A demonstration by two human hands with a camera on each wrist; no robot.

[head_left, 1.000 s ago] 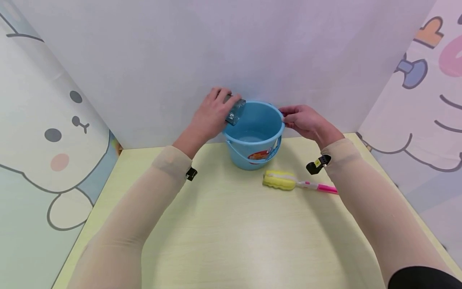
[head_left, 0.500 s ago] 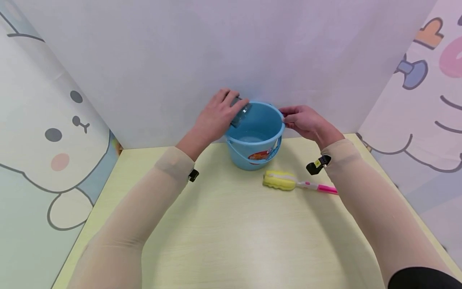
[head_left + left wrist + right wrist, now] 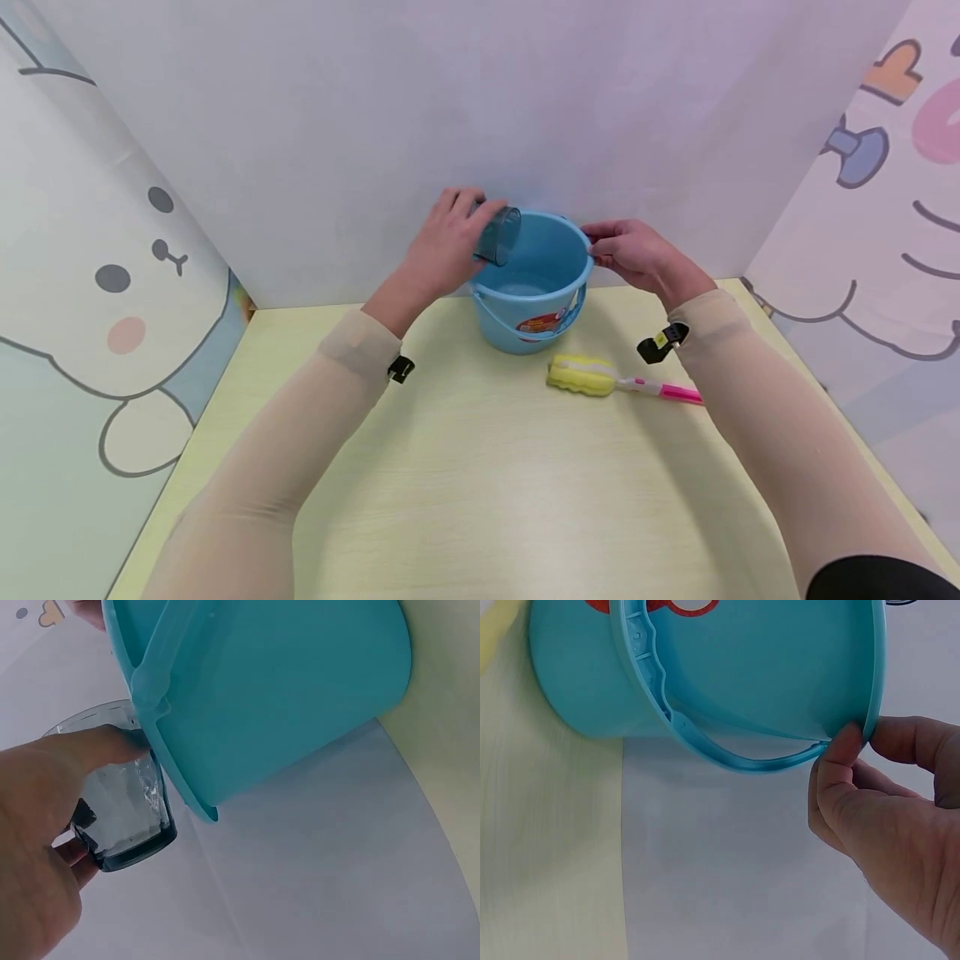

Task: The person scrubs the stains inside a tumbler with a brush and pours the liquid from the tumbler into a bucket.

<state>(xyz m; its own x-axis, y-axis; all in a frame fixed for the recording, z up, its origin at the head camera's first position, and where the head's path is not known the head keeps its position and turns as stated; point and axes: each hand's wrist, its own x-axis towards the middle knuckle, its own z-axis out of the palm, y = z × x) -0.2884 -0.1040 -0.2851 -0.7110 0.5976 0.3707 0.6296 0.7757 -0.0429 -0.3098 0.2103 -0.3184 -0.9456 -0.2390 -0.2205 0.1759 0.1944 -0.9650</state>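
My left hand [image 3: 446, 246] grips a clear, dark-tinted glass cup [image 3: 501, 236] and holds it tilted over the left rim of a blue bucket [image 3: 517, 325]. In the left wrist view the glass [image 3: 127, 802] lies on its side against the bucket's rim, its thick base towards the lower right. With thumb and curled fingers, my right hand [image 3: 633, 252] pinches the bucket's right rim near the handle joint, as the right wrist view shows on the bucket [image 3: 765, 667]. The bucket stands upright, its handle hanging down in front. Some fingers of the left hand are hidden behind the glass.
A sponge brush [image 3: 581, 375] with a yellow head and a pink and white handle lies on the pale wooden table [image 3: 480, 483], in front of the bucket and partly under the right forearm. A white wall [image 3: 337, 150] rises close behind the bucket.
The left hand first moves slightly right over the bucket, then a little back, and the glass turns so its open mouth shows. The right hand and bucket stay in place.
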